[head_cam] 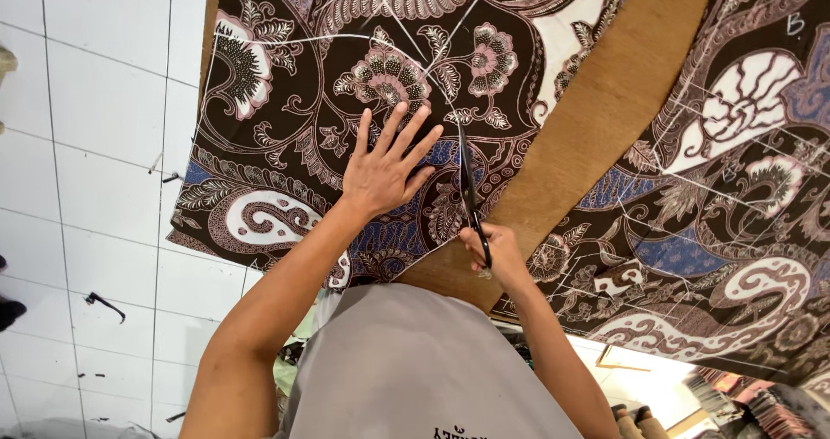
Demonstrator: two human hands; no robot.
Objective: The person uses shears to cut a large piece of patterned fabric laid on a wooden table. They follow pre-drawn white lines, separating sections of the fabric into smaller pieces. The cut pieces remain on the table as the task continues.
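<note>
The left hand [380, 173] lay flat with fingers spread wide on the dark brown patterned cloth with cream and blue flowers [346, 102], apparently to keep it from shifting. The right hand [494, 251] gripped black long-bladed scissors [471, 199], blades on the cloth's edge beside chalk lines. Beneath lay a brown fibrous desk [596, 119]; another patterned piece [735, 197] lay right, white tiled floor [86, 145] left.
</note>
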